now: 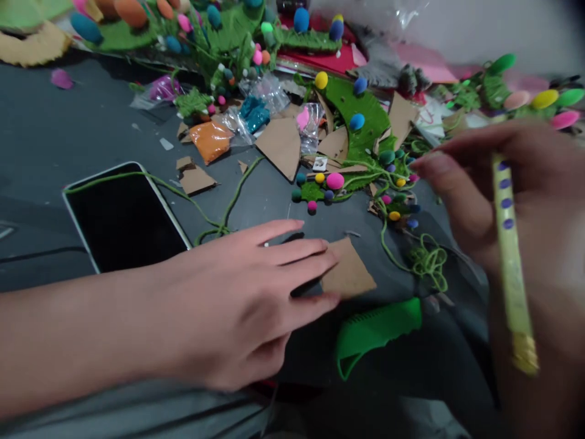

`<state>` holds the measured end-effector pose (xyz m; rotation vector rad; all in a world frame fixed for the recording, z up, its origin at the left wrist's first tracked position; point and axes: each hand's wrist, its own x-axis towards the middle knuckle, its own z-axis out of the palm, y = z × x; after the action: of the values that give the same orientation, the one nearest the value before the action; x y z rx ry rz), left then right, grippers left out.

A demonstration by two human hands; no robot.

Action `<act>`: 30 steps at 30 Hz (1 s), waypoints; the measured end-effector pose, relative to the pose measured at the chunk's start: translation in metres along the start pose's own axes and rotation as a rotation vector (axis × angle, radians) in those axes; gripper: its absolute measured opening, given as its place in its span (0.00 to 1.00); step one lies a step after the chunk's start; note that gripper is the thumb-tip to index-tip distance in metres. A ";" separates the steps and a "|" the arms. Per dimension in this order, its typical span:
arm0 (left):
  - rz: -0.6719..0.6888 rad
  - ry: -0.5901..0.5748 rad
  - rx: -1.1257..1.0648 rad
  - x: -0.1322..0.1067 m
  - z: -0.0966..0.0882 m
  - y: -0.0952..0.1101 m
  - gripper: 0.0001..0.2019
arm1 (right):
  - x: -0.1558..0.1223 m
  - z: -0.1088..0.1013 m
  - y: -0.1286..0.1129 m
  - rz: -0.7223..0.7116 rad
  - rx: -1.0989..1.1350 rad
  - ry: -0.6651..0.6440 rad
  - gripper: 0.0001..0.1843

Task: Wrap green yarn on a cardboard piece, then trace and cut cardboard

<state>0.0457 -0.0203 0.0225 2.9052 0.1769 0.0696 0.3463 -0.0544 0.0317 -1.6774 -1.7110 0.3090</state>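
My left hand (256, 292) lies palm down on the dark table, fingers stretched out and spread. Its fingertips touch the left edge of a small cardboard piece (350, 271). Raised at the right, my right hand (484, 201) is closed around a yellow pencil (514, 262) with purple dots and a gold end pointing down; the pencil's other end is hidden behind the hand. Just below the cardboard sits a green plastic object (379, 332) with a toothed edge; its exact kind is unclear. A tangle of green yarn (429, 262) lies between the cardboard and my right hand.
A phone (125, 222) with a dark screen lies left, green yarn across it. Beyond my hands are cardboard scraps (281, 146), a bag of orange material (211, 140) and green yarn-wrapped shapes (361, 122) with colourful balls. A cable (41, 253) runs in from the left.
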 end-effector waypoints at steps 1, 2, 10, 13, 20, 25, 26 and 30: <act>-0.023 0.005 0.015 -0.001 -0.002 -0.003 0.25 | -0.002 0.006 -0.009 -0.018 -0.034 0.066 0.05; -0.050 0.008 0.032 -0.003 -0.003 -0.007 0.25 | -0.005 0.010 -0.016 -0.013 -0.015 0.054 0.06; -0.077 -0.035 0.062 -0.016 -0.008 -0.044 0.26 | -0.012 0.039 -0.015 0.140 0.426 -0.370 0.27; -0.065 -0.037 0.014 -0.015 -0.008 -0.049 0.27 | -0.005 0.048 -0.018 0.163 0.421 -0.393 0.16; -0.008 -0.045 -0.032 -0.019 -0.004 -0.066 0.29 | 0.001 0.064 -0.023 0.286 0.514 -0.368 0.18; 0.018 -0.017 -0.086 -0.022 0.001 -0.078 0.29 | 0.001 0.068 -0.020 0.282 0.498 -0.328 0.19; 0.023 -0.013 -0.092 -0.022 0.002 -0.079 0.29 | 0.001 0.067 -0.020 0.275 0.490 -0.325 0.19; 0.029 0.003 -0.113 -0.023 0.005 -0.080 0.28 | 0.002 0.066 -0.020 0.272 0.507 -0.341 0.20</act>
<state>0.0144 0.0528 -0.0017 2.7957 0.1268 0.0858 0.2896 -0.0353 -0.0028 -1.5226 -1.4586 1.1130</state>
